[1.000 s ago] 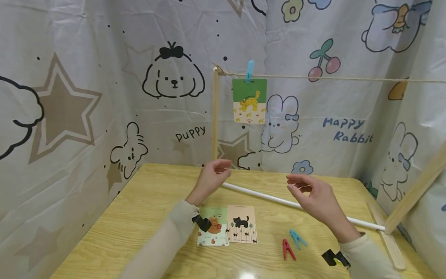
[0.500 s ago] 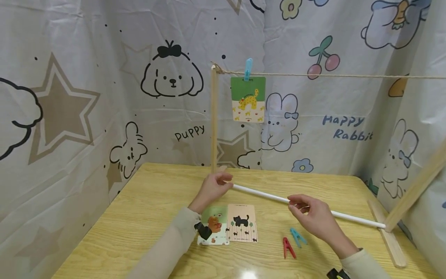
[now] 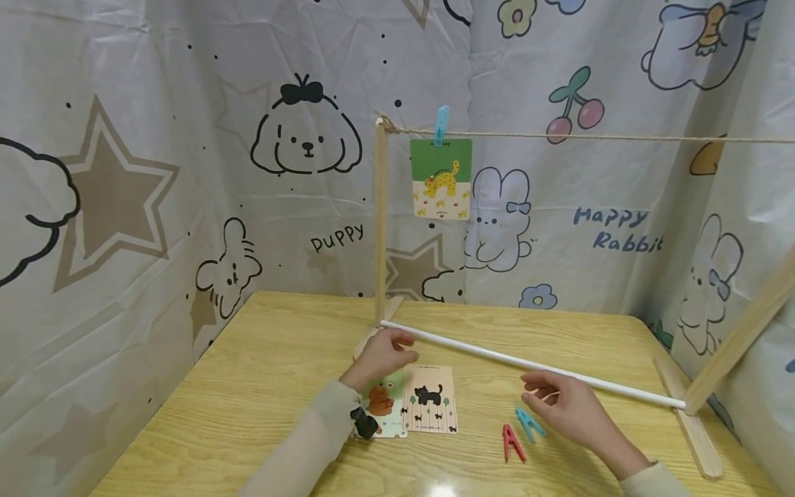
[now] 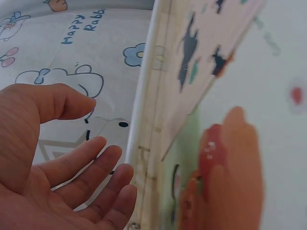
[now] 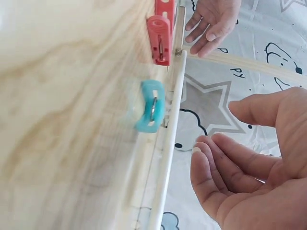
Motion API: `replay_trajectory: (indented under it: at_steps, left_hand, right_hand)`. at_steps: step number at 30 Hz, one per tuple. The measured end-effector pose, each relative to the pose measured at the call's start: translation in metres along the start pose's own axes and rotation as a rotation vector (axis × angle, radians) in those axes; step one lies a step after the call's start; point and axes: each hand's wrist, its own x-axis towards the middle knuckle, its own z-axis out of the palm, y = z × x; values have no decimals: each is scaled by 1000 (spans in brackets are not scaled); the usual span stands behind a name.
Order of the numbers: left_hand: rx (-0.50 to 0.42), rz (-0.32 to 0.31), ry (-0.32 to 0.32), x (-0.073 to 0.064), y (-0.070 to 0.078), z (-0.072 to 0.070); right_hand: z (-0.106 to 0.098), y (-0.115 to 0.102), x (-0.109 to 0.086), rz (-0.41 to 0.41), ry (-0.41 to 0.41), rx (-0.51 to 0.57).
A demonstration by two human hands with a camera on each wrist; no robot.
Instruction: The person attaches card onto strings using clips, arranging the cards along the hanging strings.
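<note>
My left hand (image 3: 380,357) hovers over the upper edge of the bear card (image 3: 385,407), partly hiding it. Its fingers are loosely bent, with nothing between them and the thumb in the left wrist view. Beside that card lies the black cat card (image 3: 430,400). My right hand (image 3: 568,406) is over the table, right of the blue clothespin (image 3: 530,423) and in front of the white rod; its fingers (image 5: 240,158) curve loosely around nothing. A red clothespin (image 3: 513,443) lies next to the blue one.
A twine line (image 3: 559,136) runs from a wooden post (image 3: 381,228). A leopard card (image 3: 441,190) hangs from it by a light blue clothespin (image 3: 442,125). The white rod (image 3: 497,355) spans low between the posts; the right post (image 3: 739,338) stands on a wooden foot (image 3: 702,442).
Both hands have come down and nearer to the wearer, off the white rod, which now shows along its whole length. The cards and clothespins stay in place.
</note>
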Motion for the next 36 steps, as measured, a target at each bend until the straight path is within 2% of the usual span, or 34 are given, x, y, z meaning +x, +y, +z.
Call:
replay_trajectory:
  at_steps: [4,8,13,18,24,30,36]
  left_hand:
    - [22,-5,-16,0,-5,4]
    - [31,-21,-46,-1,-8,6]
    - [52,-24,-82,-3,-10,6]
    - [30,-28,-127,-4,-9,7]
    - [79,-34,-147,-6,-11,8]
    - [116,-44,-171,-8,-9,7]
    - [150,-26,-214,-8,-4,6]
  right_hand:
    - [0,4,-4,-11,-15,41]
    - [0,7,-6,-2,-40,36]
    - [-1,11,-6,7,-101,9]
    - [-2,16,-7,18,-164,-25]
    - [-2,22,-9,-20,-244,-2]
    - [-1,25,-9,-22,-260,-16]
    - [-2,26,-8,-18,-246,-56]
